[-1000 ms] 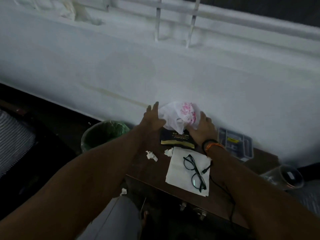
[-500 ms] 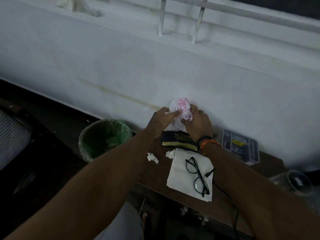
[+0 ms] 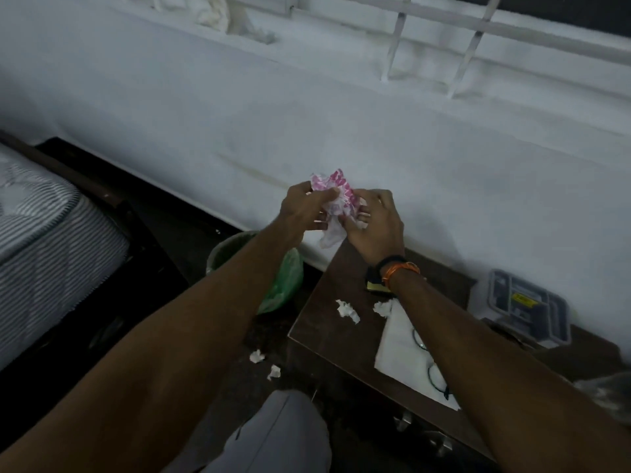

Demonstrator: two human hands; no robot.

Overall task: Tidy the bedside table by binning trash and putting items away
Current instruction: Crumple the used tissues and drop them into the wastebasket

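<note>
The white plastic bag with pink print (image 3: 336, 196), which a second ago lay spread against the wall at the back of the table (image 3: 327, 322) under two flat hands, is now a tight wad lifted clear of the tabletop and held in the air at about 11 o'clock from the table's near-left corner, almost above the bin. The left hand (image 3: 304, 209) has its fingers curled over the wad's top and left side, thumb pressed into it; the right hand (image 3: 372, 223) pinches its lower right, with a loose tail of plastic hanging down between the two. Both hands have come up and leftward together, and the view has swung with them, so the green-lined bin (image 3: 283, 278) now sits at 9 o'clock of the table, just below the wad. That suggests the bag is compacted enough to drop, and the next move is probably a short release over the bin. Much is left: two tissue scraps (image 3: 348, 310) lie on the table, two more scraps (image 3: 257, 356) on the floor, and the glasses (image 3: 433, 367) rest on a white napkin (image 3: 399, 349) beside a clear compartment box (image 3: 529, 310).
</note>
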